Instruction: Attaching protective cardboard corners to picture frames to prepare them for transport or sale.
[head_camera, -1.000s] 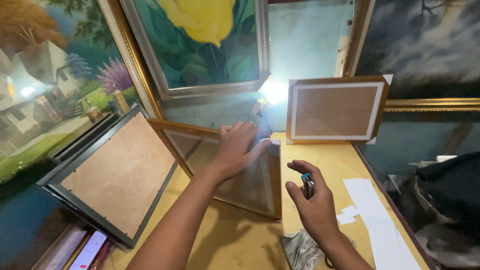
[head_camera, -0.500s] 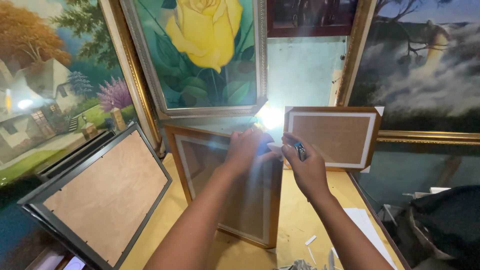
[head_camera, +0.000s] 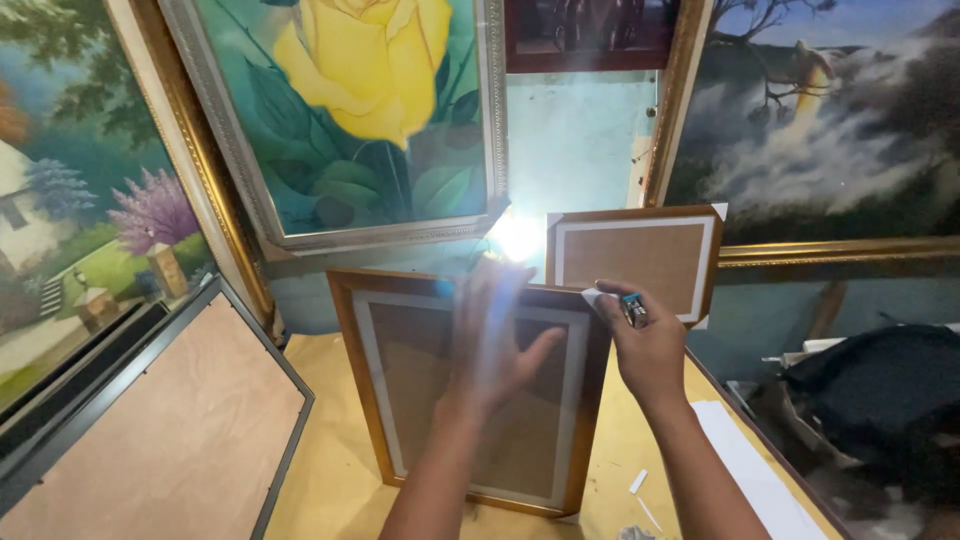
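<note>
A bright glare (head_camera: 517, 238) on the far wall washes over the tips of my left hand (head_camera: 492, 345), so the ends of those fingers are hard to make out. My forearms run out of the bottom of the view, and the grey-framed picture with a bare wooden back (head_camera: 160, 430) at the left is cut off by the left and bottom edges.

My left hand lies flat, fingers spread, pressed against the backing of the brown wooden picture frame with a pale inner border (head_camera: 470, 385). That frame stands face away from me on the yellow counter (head_camera: 325, 480), in the middle of the scene, tilted back toward the far wall. My right hand (head_camera: 645, 345) is at the frame's upper right corner, fingers curled tight around a small dark tool with a blue spot (head_camera: 633, 307); I cannot tell what kind of tool it is. A small white scrap (head_camera: 592, 297) shows just beside my thumb at that corner.

Just beyond my right hand a smaller brown frame with a cardboard back (head_camera: 632, 258) leans on the wall. Farther back hangs a yellow rose painting in a silver frame (head_camera: 355, 110). White paper strips (head_camera: 745, 460) lie on the counter near my right forearm.
</note>
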